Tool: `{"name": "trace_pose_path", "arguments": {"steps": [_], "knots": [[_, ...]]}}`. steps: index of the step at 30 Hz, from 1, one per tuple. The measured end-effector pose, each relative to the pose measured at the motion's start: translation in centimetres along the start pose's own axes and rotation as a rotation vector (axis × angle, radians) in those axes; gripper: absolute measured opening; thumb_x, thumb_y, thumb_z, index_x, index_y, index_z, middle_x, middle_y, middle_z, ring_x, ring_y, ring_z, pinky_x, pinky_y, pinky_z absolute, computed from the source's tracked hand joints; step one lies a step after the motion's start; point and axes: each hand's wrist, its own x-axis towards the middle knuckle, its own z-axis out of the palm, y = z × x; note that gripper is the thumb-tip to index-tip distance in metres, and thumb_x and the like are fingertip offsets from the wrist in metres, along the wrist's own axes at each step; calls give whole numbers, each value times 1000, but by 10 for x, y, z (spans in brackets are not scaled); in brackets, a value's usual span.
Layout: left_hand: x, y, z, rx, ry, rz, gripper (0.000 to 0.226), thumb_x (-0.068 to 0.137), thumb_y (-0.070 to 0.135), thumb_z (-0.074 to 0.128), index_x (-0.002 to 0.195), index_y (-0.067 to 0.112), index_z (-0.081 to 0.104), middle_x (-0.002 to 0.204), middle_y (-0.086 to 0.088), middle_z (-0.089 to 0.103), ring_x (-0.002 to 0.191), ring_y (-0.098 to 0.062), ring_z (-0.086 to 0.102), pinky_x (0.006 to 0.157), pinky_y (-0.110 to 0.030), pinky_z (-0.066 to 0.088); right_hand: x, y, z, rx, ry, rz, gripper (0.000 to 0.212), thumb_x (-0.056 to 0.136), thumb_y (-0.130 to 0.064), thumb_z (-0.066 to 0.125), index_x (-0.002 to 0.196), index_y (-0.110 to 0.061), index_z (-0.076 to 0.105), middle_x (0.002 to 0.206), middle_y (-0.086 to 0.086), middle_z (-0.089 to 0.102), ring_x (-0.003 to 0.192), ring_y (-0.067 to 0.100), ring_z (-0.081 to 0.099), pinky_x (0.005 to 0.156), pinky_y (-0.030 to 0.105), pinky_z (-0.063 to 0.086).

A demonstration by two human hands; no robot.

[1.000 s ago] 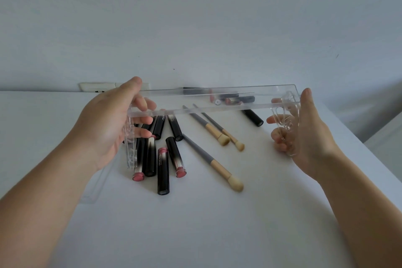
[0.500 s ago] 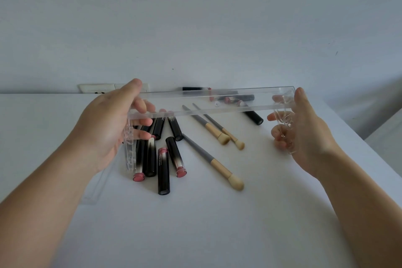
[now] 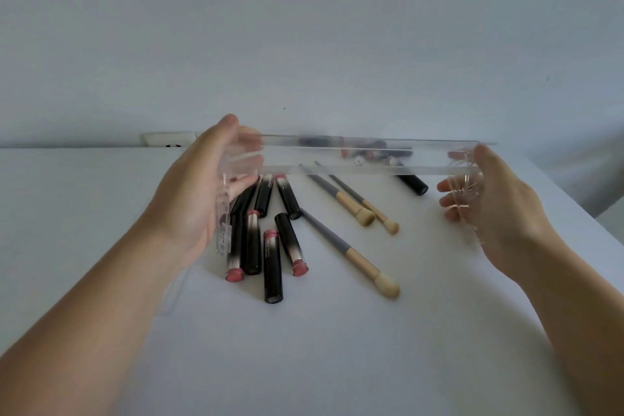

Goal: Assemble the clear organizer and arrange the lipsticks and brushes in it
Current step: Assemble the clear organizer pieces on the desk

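A long clear organizer piece [image 3: 368, 155] is held level above the white table [image 3: 337, 348], between both hands. My left hand [image 3: 199, 192] grips its left end, where a clear end panel [image 3: 223, 223] hangs down. My right hand [image 3: 496, 203] grips the right end, fingers curled behind another clear panel. Below lie several black lipsticks with pink tips [image 3: 270, 240] and three grey-handled brushes [image 3: 351, 250]. More lipsticks [image 3: 408, 179] lie behind, seen partly through the plastic.
Another clear flat panel [image 3: 172, 290] lies on the table under my left forearm. A white socket strip [image 3: 169, 139] sits at the wall. The table's right edge [image 3: 574, 199] runs close to my right hand.
The organizer piece has been raised slightly and tilted level, with both hands lifting along with it. The lipsticks and brushes have not moved.
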Motion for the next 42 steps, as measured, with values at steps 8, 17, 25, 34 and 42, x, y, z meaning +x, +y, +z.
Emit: {"name": "trace_pose_path", "arguments": {"steps": [8, 17, 25, 34, 42], "knots": [[0, -5, -3, 219, 137, 83, 25, 77, 61, 56, 93, 51, 74, 120, 25, 68, 120, 5, 58, 105, -26, 39, 0, 6, 0, -82, 6, -12, 38, 82, -52, 54, 100, -29, 77, 105, -10, 74, 92, 11, 64, 80, 28, 45], [13, -10, -3, 272, 202, 123, 37, 97, 3, 45, 91, 24, 76, 94, 5, 79, 95, -11, 74, 89, -39, 58, 3, -1, 3, 25, -98, 27, 30, 70, -34, 80, 99, -31, 78, 109, -4, 76, 97, 11, 67, 97, 28, 48], [13, -13, -6, 423, 186, 158, 44, 91, -4, 39, 85, 24, 72, 79, 5, 75, 72, -1, 70, 69, -15, 52, 8, -2, 8, -38, -124, 55, 20, 80, -15, 77, 98, -23, 76, 101, 2, 78, 102, 19, 66, 109, 37, 45], [5, -19, -13, 561, 131, 230, 43, 92, -7, 37, 89, 25, 66, 91, 8, 70, 76, 8, 64, 68, -4, 43, 1, 0, 13, -227, -49, -89, 12, 91, -26, 64, 99, -31, 71, 107, 3, 74, 77, 14, 54, 66, 28, 44], [14, 1, -80, 1126, 250, 167, 17, 92, 24, 58, 101, 30, 71, 126, -4, 63, 117, -32, 55, 97, -38, 44, -10, -16, 14, -746, -87, -448, 25, 95, -35, 59, 120, -34, 62, 114, -18, 59, 106, 7, 52, 89, 28, 38]]}}
